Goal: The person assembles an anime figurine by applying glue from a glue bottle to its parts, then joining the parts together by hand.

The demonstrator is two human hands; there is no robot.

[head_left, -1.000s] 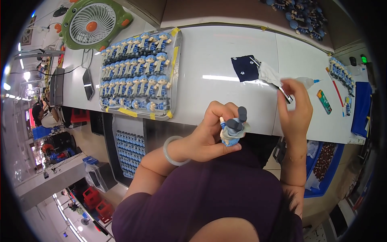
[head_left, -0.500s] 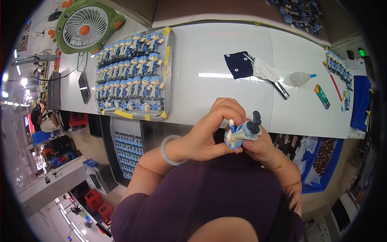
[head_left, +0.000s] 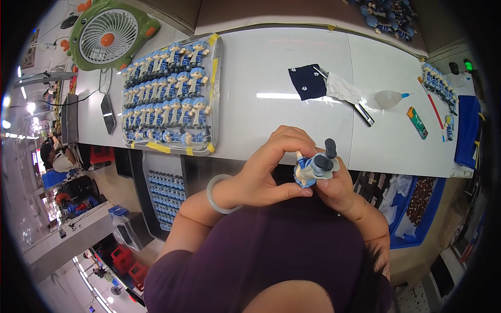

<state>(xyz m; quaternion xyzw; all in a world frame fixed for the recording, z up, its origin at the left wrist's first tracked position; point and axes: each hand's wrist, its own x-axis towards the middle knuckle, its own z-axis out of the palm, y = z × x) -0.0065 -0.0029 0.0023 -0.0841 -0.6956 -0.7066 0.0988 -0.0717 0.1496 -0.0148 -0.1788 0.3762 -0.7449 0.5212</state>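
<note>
Hands [head_left: 292,172] round figurine [head_left: 313,168]; tray [head_left: 214,94] nr.

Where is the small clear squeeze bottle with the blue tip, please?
In the head view, the small clear squeeze bottle lies on the white table's right side, between a white cloth and a green lighter.

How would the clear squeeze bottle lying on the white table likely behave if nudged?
The squeeze bottle lies on its side and looks rounded, so it would probably roll. It seems small, so likely light. Its thin nozzle tip may swing round on the table.
</note>
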